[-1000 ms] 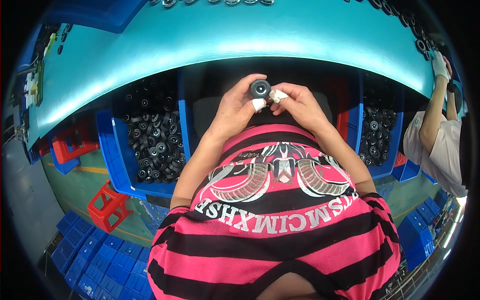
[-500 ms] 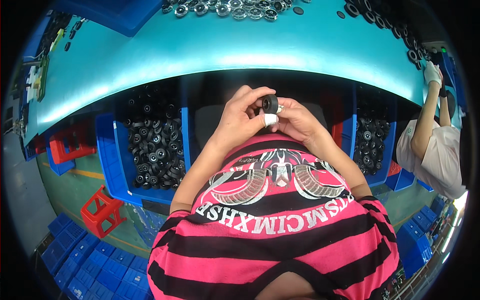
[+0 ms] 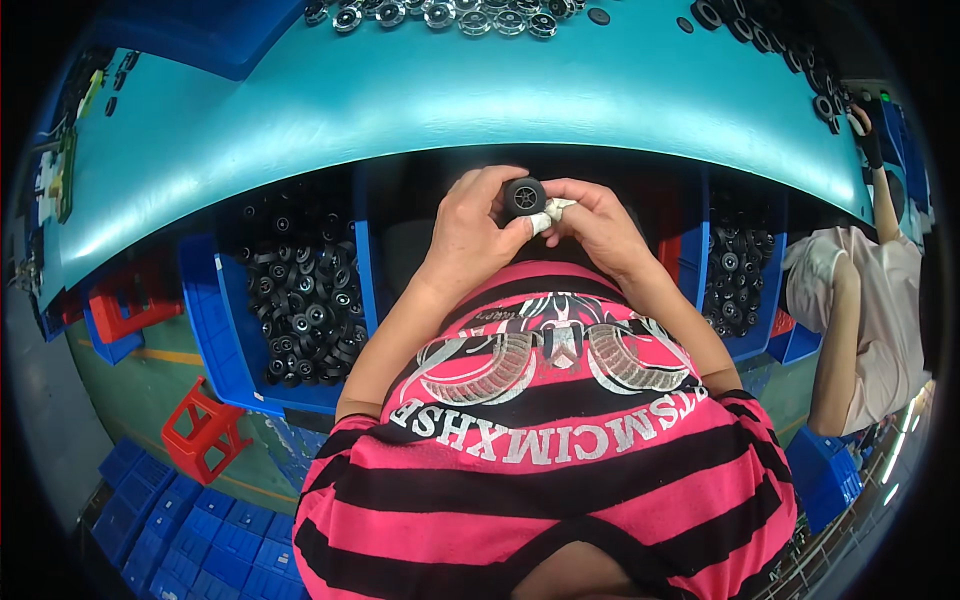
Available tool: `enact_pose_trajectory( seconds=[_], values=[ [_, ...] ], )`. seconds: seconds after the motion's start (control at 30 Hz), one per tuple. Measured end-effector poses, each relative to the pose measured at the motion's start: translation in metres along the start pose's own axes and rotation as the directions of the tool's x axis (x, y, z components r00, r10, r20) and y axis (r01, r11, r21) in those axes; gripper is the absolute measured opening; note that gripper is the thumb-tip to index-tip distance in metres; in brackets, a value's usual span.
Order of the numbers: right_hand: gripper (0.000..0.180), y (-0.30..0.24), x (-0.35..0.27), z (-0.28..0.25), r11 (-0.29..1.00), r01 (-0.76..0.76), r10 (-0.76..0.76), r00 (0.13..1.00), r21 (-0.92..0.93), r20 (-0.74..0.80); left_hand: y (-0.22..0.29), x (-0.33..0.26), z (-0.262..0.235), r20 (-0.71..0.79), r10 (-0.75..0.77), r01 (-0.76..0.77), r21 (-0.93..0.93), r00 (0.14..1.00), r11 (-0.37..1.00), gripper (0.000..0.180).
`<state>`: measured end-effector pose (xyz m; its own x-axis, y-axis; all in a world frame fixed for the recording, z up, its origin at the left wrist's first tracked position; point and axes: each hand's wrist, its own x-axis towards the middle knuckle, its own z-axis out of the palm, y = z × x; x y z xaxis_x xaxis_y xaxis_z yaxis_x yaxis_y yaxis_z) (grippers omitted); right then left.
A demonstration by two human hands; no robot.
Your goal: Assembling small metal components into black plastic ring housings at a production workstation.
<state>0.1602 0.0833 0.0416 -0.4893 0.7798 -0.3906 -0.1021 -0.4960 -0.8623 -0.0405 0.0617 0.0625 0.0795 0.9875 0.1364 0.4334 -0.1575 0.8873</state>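
Observation:
A small black wheel with a pale hub sits between my two hands, just below the edge of the teal table. My left hand grips it from the left, its taped thumb tip against the wheel's lower side. From the right, my right hand pinches it with taped fingertips. Both hands are held close above my pink and black striped shirt.
A blue bin full of black wheels stands at my left, another bin of them at my right. Rows of wheels lie along the table's far edge. A person in a pale shirt works at the right. Red stools stand on the floor.
Both hands have shifted slightly with the wheel, turning it between the fingers; the view has tilted, showing more of the table's far edge.

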Motion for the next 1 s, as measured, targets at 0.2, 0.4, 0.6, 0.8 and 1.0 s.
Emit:
enact_pose_trajectory(
  seconds=[0.2, 0.4, 0.6, 0.8, 1.0],
  values=[
    [0.027, -0.002, -0.001, 0.007, 0.985, 0.027, -0.035, 0.998, -0.170, -0.046, 0.001, -0.004, 0.001, 0.011, 0.035, -0.035, 0.001, 0.999, 0.999, 0.044],
    [0.010, -0.080, -0.035, 0.001, 0.409, 0.489, -0.527, 0.816, -0.770, 0.238, -0.007, -0.032, -0.039, -0.004, 0.133, -0.128, 0.249, 0.991, 0.960, 0.046],
    [0.020, -0.169, -0.033, -0.073, 0.161, 0.198, -0.845, 0.534, -0.967, -0.031, -0.078, -0.123, -0.170, -0.317, -0.163, 0.351, 0.737, 0.934, 0.578, 0.053],
    [0.043, -0.197, 0.025, -0.164, 0.073, -0.146, -0.801, 0.581, -0.987, -0.145, -0.040, -0.103, -0.173, -0.350, -0.167, 0.336, 0.506, 0.922, 0.794, 0.046],
    [0.046, -0.197, 0.043, -0.159, 0.111, -0.098, -0.783, 0.605, -0.989, -0.147, 0.034, -0.011, -0.061, 0.144, 0.217, -0.238, 0.150, 0.966, 0.960, 0.037]
  ],
)
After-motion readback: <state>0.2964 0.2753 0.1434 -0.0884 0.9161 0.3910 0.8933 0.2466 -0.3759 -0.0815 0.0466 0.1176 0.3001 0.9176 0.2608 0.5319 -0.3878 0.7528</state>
